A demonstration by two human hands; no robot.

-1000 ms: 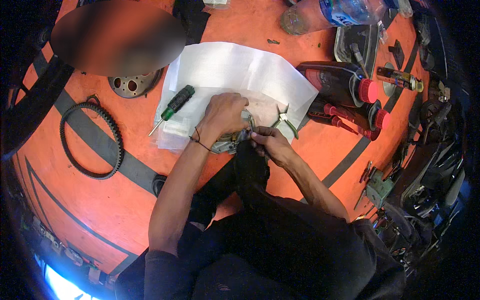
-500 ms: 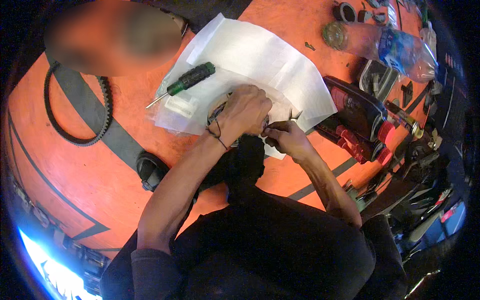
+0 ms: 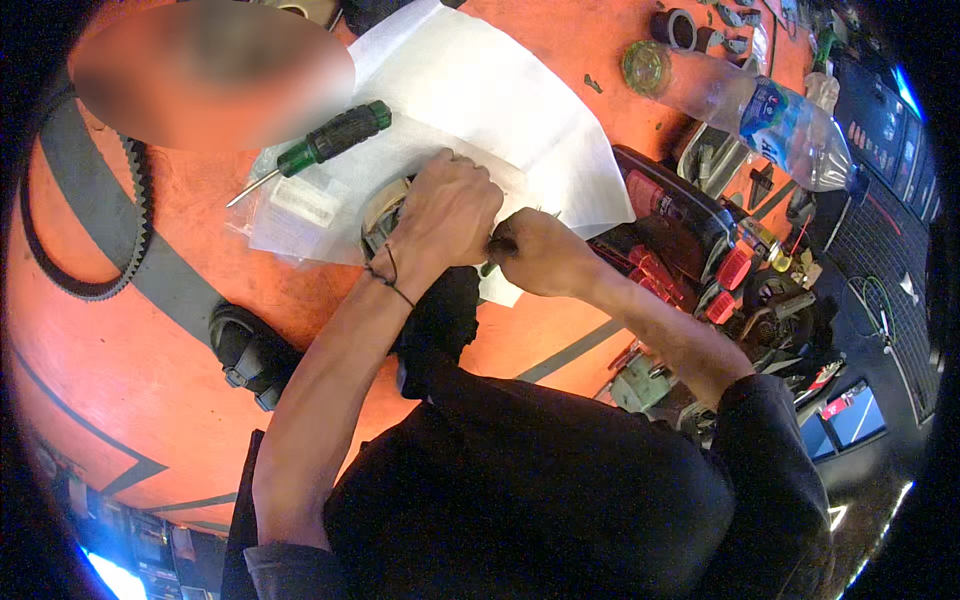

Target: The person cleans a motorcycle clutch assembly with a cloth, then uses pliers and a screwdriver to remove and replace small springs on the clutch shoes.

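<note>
My left hand [image 3: 452,205] is closed, its fingers curled down over a round part with a pale rim [image 3: 384,212], which lies on the white sheet [image 3: 540,120]. Most of that part is hidden under the hand. Close beside it, my right hand [image 3: 540,252] is a fist around a slim dark tool [image 3: 503,246]. Only bits of this tool show; its two-pronged tip half a second ago looks like pliers. Left of my hands, a screwdriver [image 3: 335,137] with a green and black handle rests across the sheet.
A toothed black belt [image 3: 140,215] lies on the orange floor at left, with a black strapped sandal [image 3: 245,350] nearer me. On the right are a clear plastic bottle [image 3: 770,115], dark bottles with red caps [image 3: 733,268] and a metal tray [image 3: 708,152]. A blurred patch covers the upper left.
My right fist has turned over and its elbow has swung outward; the two-pronged tip is now mostly hidden. My left hand stays on the round part. The whole view has shifted.
</note>
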